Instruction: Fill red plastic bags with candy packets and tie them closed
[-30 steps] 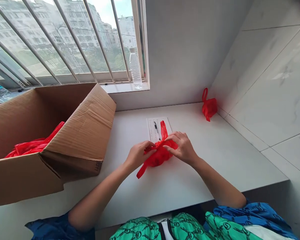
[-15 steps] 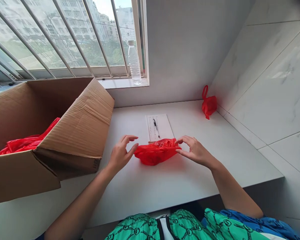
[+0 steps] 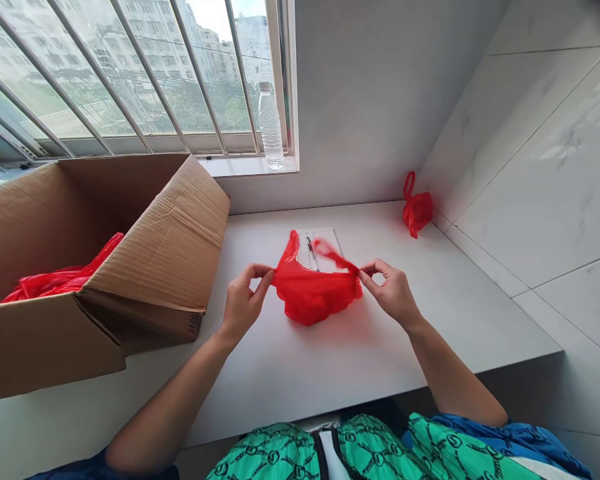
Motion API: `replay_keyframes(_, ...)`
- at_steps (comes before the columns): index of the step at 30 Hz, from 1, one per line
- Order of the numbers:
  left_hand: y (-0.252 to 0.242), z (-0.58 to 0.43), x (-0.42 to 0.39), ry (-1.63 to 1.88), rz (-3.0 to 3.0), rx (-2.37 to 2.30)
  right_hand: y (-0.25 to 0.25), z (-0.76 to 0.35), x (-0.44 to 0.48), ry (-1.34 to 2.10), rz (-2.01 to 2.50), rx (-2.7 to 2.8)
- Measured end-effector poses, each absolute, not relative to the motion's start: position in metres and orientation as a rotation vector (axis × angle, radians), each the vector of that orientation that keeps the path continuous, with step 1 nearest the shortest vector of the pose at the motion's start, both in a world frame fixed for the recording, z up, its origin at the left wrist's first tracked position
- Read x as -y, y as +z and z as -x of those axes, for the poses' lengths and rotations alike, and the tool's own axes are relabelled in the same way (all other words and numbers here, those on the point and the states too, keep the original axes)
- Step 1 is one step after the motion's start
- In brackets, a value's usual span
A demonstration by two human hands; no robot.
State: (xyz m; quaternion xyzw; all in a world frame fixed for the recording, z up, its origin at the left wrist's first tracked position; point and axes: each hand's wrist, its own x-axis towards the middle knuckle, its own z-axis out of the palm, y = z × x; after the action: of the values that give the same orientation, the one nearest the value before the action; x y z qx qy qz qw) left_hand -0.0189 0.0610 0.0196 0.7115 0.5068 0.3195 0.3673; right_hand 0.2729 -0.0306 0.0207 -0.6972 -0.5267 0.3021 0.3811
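**knot_sure:** The left hand (image 3: 243, 300) is pinched shut on one handle loop of the thin red plastic carrier bag (image 3: 315, 297), thumb against fingertips. The right hand (image 3: 393, 293) grips the other loop the same way. The bag is stretched between them with its mouth pulled wide and its belly sagging low over the white tabletop (image 3: 330, 373). I can't tell if the bottom actually touches.

**rustle99:** So what stage would you call that?

**knot_sure:** Looks to me like the spreading-out bit: handles apart, body slack, nothing tied. Whatever gets done with those loops, I'd say it calls for an even pinch on both sides and the two ends brought in together. Film this thin slips and bunches easily. Just my read, though.

**rustle99:** What's behind it?

**knot_sure:** Just past the bag, partly seen through the handles, there's a white printed sheet of paper (image 3: 325, 239) with a black pen (image 3: 311, 250) lying on it. Off to the left is a big open brown cardboard box (image 3: 165, 253) with more crumpled red plastic bags (image 3: 60, 280) inside. In the far right corner by the pale tiled wall (image 3: 540, 167) there's a small knotted red bundle (image 3: 417, 210), well apart from the hands. Right at the back, a clear plastic water bottle (image 3: 271, 127) stands upright on the sill of the barred window (image 3: 130, 80).
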Motion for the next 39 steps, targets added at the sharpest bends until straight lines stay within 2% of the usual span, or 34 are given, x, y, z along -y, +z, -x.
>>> replay_keyframes(4, 0.026, 0.024, -0.059, 0.875, -1.681, -1.194, 0.023, -0.271, 0.036, 0.855, 1.717, 1.223)
replay_keyframes(9, 0.058, 0.001, -0.054, 0.706, -1.912, -1.111, 0.033, -0.253, 0.024, 0.954, 1.643, 1.169)
replay_keyframes(15, 0.076, 0.005, -0.054, 1.096, -1.834, -1.162, 0.026, -0.271, 0.025, 0.890, 1.558, 0.930)
replay_keyframes(19, 0.079, 0.015, -0.046, 1.033, -1.674, -1.162, 0.042, -0.279, 0.040, 0.496, 1.739, 1.161)
replay_keyframes(22, 0.082, 0.012, -0.037, 1.002, -1.645, -1.101, 0.069, -0.265, 0.042, 0.198, 1.553, 1.395)
replay_keyframes(26, 0.084, 0.004, -0.026, 0.998, -1.645, -1.047, 0.085, -0.233, 0.027, 0.479, 1.258, 1.859)
replay_keyframes(30, 0.082, 0.004, -0.019, 0.920, -1.498, -1.016, 0.067, -0.217, 0.014, 0.701, 1.539, 2.176)
replay_keyframes(35, 0.075, 0.014, -0.019, 0.809, -1.262, -0.956, 0.053, -0.223, 0.017, 0.533, 1.791, 2.358)
replay_keyframes(39, 0.075, 0.016, -0.020, 0.725, -1.207, -0.960, 0.063, -0.217, 0.022, 0.323, 1.550, 2.372)
